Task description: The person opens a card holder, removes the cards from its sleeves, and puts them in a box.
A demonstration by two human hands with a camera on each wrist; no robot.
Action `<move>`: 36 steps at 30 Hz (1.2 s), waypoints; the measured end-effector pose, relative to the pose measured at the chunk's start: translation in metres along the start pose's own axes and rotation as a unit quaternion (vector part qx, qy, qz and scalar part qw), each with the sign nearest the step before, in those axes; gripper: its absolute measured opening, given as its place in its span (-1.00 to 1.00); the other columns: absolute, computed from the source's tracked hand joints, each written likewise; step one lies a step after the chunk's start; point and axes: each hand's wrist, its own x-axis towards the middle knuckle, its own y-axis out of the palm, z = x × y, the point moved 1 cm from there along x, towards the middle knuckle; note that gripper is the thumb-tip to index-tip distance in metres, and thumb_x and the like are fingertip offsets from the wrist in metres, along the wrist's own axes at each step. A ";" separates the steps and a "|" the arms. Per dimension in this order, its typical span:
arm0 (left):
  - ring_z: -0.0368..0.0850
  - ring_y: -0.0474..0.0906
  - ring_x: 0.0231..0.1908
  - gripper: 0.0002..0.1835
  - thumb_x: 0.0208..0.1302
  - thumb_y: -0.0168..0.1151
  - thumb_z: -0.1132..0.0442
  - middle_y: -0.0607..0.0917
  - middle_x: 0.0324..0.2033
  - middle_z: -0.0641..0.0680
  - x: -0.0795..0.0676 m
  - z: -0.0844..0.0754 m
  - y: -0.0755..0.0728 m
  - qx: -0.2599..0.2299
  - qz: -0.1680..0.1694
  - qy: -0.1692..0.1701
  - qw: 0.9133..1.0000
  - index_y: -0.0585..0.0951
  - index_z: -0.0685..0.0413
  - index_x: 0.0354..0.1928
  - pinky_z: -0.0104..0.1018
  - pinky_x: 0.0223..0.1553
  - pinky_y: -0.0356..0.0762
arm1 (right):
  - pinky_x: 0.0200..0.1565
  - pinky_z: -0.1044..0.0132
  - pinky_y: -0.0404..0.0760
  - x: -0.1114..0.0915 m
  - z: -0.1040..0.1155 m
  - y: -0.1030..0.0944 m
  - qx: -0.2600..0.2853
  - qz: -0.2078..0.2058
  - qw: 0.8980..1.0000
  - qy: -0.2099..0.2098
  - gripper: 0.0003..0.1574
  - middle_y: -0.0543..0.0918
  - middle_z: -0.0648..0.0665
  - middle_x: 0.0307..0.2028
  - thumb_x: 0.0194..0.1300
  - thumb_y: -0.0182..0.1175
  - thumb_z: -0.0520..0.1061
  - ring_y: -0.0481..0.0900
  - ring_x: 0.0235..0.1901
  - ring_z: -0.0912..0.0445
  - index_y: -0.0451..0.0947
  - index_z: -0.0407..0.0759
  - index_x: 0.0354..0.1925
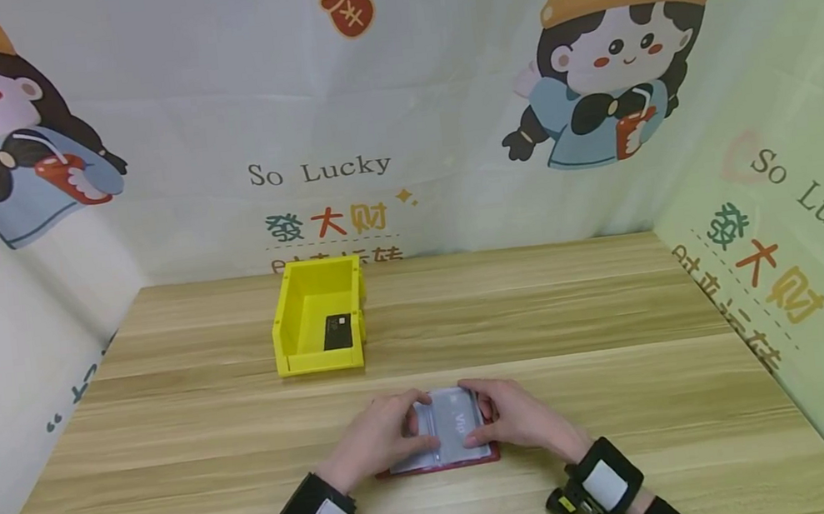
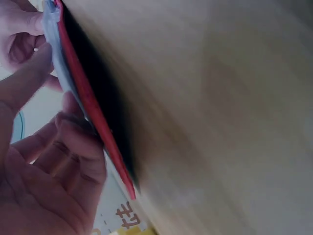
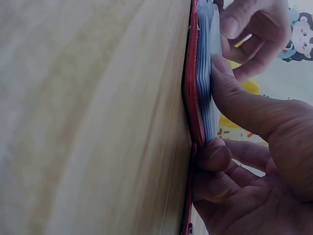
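Observation:
A card holder (image 1: 442, 442) with a red cover lies open on the table, its clear plastic sleeves facing up. Behind the right sleeve sits a pale card marked VIP (image 1: 460, 419). My left hand (image 1: 381, 432) grips the holder's left side, thumb near the middle fold, fingers at the edge. On the other side my right hand (image 1: 519, 413) pinches the right edge, its thumb over the sleeves. From the right wrist view, a stack of sleeves (image 3: 203, 83) shows above the red cover (image 3: 192, 98). The left wrist view shows the cover's red edge (image 2: 93, 107) tilted and close.
Behind the hands, left of the middle, stands a yellow bin (image 1: 320, 362) with a black card (image 1: 338, 332) inside. The wood-grain table (image 1: 576, 315) reaches back to a printed cloth backdrop (image 1: 443, 120), with more cloth on both sides.

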 end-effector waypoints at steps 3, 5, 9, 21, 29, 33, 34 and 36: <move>-0.27 0.37 -0.52 -0.31 0.03 0.41 0.01 0.49 -0.51 -0.10 0.000 0.002 0.001 -0.007 0.013 -0.010 1.000 0.43 0.14 0.19 -0.38 -0.51 0.32 | -0.55 0.40 0.21 0.000 0.000 0.000 0.001 -0.004 1.000 -0.005 -0.12 0.37 -0.03 -0.55 -0.02 0.45 -0.02 0.27 -0.57 0.23 0.35 -0.32 0.20; -0.25 0.39 -0.47 -0.26 0.03 0.42 0.03 0.49 -0.49 -0.09 0.001 0.004 0.002 -0.009 0.019 -0.013 1.000 0.38 0.16 0.24 -0.35 -0.46 0.35 | -0.55 0.40 0.22 0.000 0.000 0.000 0.001 -0.004 1.000 -0.005 -0.11 0.37 -0.03 -0.55 -0.03 0.45 -0.02 0.27 -0.57 0.23 0.34 -0.32 0.20; -0.21 0.40 -0.40 -0.21 0.02 0.44 0.11 0.47 -0.45 -0.07 0.001 0.006 0.002 -0.021 0.029 -0.013 0.999 0.32 0.19 0.28 -0.29 -0.38 0.37 | -0.54 0.41 0.22 0.001 0.000 -0.001 0.002 0.000 1.000 0.000 -0.10 0.37 0.00 -0.54 -0.02 0.45 -0.01 0.28 -0.57 0.24 0.33 -0.31 0.22; -0.17 0.38 -0.35 -0.18 0.02 0.43 0.18 0.44 -0.43 -0.02 0.000 0.003 0.001 -0.047 0.036 -0.024 0.998 0.26 0.20 0.32 -0.23 -0.32 0.34 | -0.52 0.39 0.29 -0.001 -0.004 -0.001 0.016 -0.020 1.000 -0.010 -0.18 0.41 -0.03 -0.51 -0.01 0.45 -0.03 0.32 -0.55 0.22 0.35 -0.28 0.15; -0.16 0.39 -0.40 -0.24 0.01 0.42 0.32 0.49 -0.41 -0.01 -0.001 0.007 0.001 -0.077 0.013 -0.005 0.997 0.25 0.22 0.25 -0.26 -0.34 0.38 | -0.52 0.38 0.28 -0.003 0.000 0.001 0.049 -0.042 0.997 0.032 -0.47 0.41 -0.02 -0.48 0.15 0.33 0.05 0.33 -0.55 0.21 0.39 -0.19 -0.03; -0.17 0.38 -0.46 -0.36 0.05 0.35 0.42 0.50 -0.41 0.01 -0.002 0.011 -0.001 -0.112 0.012 0.000 0.994 0.28 0.21 0.17 -0.31 -0.44 0.36 | -0.54 0.38 0.25 -0.004 0.003 0.004 0.070 -0.060 0.995 0.039 -0.63 0.38 0.01 -0.53 0.19 0.29 0.04 0.32 -0.57 0.21 0.43 -0.18 -0.23; -0.17 0.38 -0.47 -0.38 0.06 0.34 0.43 0.50 -0.42 0.00 -0.003 0.013 -0.001 -0.117 0.012 -0.001 0.993 0.28 0.20 0.15 -0.33 -0.46 0.36 | -0.54 0.38 0.24 -0.004 0.003 0.005 0.073 -0.063 0.995 0.038 -0.67 0.37 0.02 -0.55 0.19 0.28 0.04 0.31 -0.58 0.22 0.44 -0.16 -0.27; -0.18 0.38 -0.48 -0.42 0.08 0.31 0.45 0.49 -0.43 0.01 -0.003 0.015 -0.001 -0.129 0.013 -0.004 0.992 0.29 0.20 0.14 -0.34 -0.46 0.36 | -0.55 0.38 0.23 -0.005 0.003 0.007 0.083 -0.070 0.994 0.034 -0.73 0.34 0.05 -0.59 0.20 0.27 0.02 0.29 -0.60 0.22 0.45 -0.12 -0.37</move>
